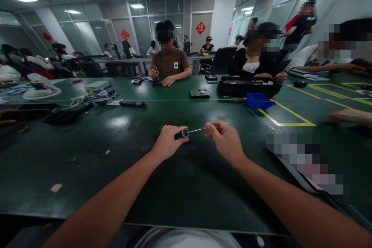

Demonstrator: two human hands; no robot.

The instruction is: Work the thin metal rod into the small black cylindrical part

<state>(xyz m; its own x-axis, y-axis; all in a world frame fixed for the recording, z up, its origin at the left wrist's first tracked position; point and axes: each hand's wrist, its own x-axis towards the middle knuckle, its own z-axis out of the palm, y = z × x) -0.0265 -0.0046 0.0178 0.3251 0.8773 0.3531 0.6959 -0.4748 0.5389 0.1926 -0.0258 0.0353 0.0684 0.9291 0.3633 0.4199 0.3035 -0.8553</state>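
My left hand (168,141) is closed around a small round part (185,133) with a dark body and a shiny ring-shaped rim, its open end turned toward me. Between the thumb and fingers of my right hand (225,138) is a thin screwdriver-like tool (196,130). It has a slim metal shaft and a bit of red near my fingertips; the rest of its handle is hidden. The shaft points left and its end meets the face of the round part. Both hands are held above the green table (174,186).
A circuit-board device (199,93), a blue bin (259,100) and a black tray (248,86) lie ahead. A dark cylindrical tool (133,103) and cables (78,100) are to the left. A pixelated flat item (305,164) lies right. People sit across the table.
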